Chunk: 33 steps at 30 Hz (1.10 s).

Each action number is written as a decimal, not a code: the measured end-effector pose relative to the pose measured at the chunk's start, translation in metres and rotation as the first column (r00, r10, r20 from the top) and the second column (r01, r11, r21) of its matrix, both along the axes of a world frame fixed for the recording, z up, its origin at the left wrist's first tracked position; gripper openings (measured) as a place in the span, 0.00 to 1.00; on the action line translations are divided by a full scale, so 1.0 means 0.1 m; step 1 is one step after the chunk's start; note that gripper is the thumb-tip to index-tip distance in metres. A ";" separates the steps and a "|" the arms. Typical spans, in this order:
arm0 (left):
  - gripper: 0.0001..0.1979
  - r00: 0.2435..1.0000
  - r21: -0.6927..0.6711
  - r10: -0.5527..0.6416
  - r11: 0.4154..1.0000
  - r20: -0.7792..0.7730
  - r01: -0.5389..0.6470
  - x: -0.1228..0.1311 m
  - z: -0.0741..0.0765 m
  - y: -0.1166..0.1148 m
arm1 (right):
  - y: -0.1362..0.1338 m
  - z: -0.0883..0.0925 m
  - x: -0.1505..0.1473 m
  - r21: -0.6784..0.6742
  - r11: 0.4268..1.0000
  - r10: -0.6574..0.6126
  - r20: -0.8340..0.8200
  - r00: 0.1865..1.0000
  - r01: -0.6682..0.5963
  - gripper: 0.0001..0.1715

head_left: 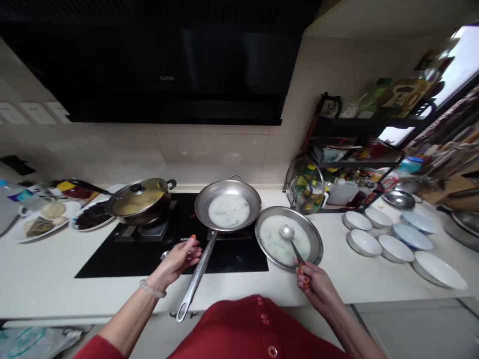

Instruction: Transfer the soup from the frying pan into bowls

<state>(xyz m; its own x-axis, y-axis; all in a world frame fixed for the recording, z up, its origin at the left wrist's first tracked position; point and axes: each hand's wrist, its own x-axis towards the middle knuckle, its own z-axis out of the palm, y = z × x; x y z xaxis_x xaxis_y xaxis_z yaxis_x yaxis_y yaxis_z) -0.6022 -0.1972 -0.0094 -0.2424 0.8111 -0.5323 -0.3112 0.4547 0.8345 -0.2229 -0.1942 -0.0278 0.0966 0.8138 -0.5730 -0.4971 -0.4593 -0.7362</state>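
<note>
My right hand is closed on the handle of a metal ladle, whose bowl rests in a wide steel basin of white batter on the counter. My left hand hovers over the front of the black hob, fingers loosely curled around a small round knob-like thing I cannot make out, just left of the long handle of a steel frying pan. That pan sits on the hob with a round layer of white batter in it.
A lidded pot stands on the left burner. Plates of food lie at the far left. Several white and pale blue bowls sit on the right counter. A glass lid leans against a shelf rack.
</note>
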 end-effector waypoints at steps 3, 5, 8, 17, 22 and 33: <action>0.16 0.930 -0.116 -0.126 0.978 0.345 0.176 0.06 -0.17 -0.04 | 0.09 0.11 0.07 0.063 0.995 0.072 0.039 0.997 -0.074 0.15; 0.16 0.849 -0.130 -0.145 0.962 0.508 0.242 0.13 -0.19 -0.01 | 0.15 0.18 0.07 0.087 0.990 0.106 0.081 0.991 -0.113 0.13; 0.11 0.762 -0.127 -0.141 0.951 0.632 0.281 0.19 -0.21 0.07 | 0.20 0.22 0.01 0.104 0.984 0.129 0.139 0.982 -0.144 0.13; 0.04 0.548 -0.016 -0.113 0.974 0.829 0.225 0.32 -0.38 0.09 | 0.29 0.19 -0.31 0.157 0.969 0.163 0.186 0.969 -0.193 0.18; 0.06 0.612 0.038 -0.159 0.978 0.775 0.205 0.36 -0.36 0.10 | 0.39 0.17 -0.44 0.173 0.957 0.193 0.230 0.954 -0.235 0.17; 0.11 0.810 0.096 -0.268 0.962 0.521 0.257 0.46 -0.45 0.02 | 0.57 0.03 -0.41 0.178 0.929 0.228 0.414 0.882 -0.323 0.12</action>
<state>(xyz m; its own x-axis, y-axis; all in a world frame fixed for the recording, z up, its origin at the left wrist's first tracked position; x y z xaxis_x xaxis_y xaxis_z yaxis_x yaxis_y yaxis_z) -0.5560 -0.1954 -0.0541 0.2922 0.8151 -0.5002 -0.5752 0.5677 0.5890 -0.2643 -0.1374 -0.0249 0.0191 0.9448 -0.3271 -0.0364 -0.3263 -0.9446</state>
